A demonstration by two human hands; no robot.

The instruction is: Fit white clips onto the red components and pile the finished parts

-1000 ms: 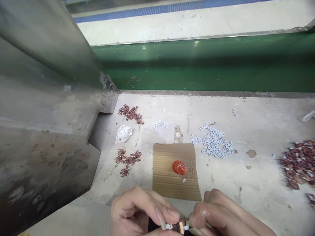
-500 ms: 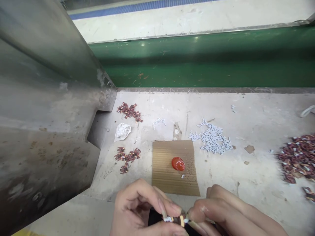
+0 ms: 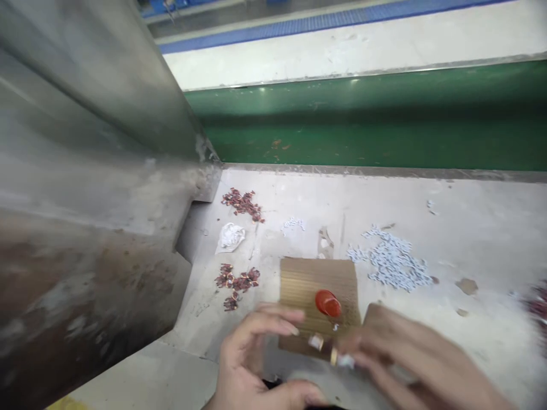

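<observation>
My right hand (image 3: 410, 356) pinches a small brown piece (image 3: 325, 346) with white ends and a yellowish band, blurred by motion. Just left of it, my left hand (image 3: 243, 359) has its thumb and fingers spread apart with nothing between them. Both hands are over the near edge of the corrugated cardboard (image 3: 299, 285). On that cardboard sits a red round dish (image 3: 328, 303) of shiny red stuff, and a tiny white curved piece (image 3: 335, 327) lies just in front of it.
Many small white curved pieces (image 3: 393, 259) lie in a heap to the right, and a few more (image 3: 293, 224) behind the cardboard. Brown pieces (image 3: 243, 204) form groups at left, near crumpled white material (image 3: 231, 236). A metal panel (image 3: 106, 228) stands at left; a green wall (image 3: 363, 125) runs behind.
My left hand has let go of the brown piece and its fingers have spread. The piece has moved slightly right and up in my right hand. The view has shifted left.
</observation>
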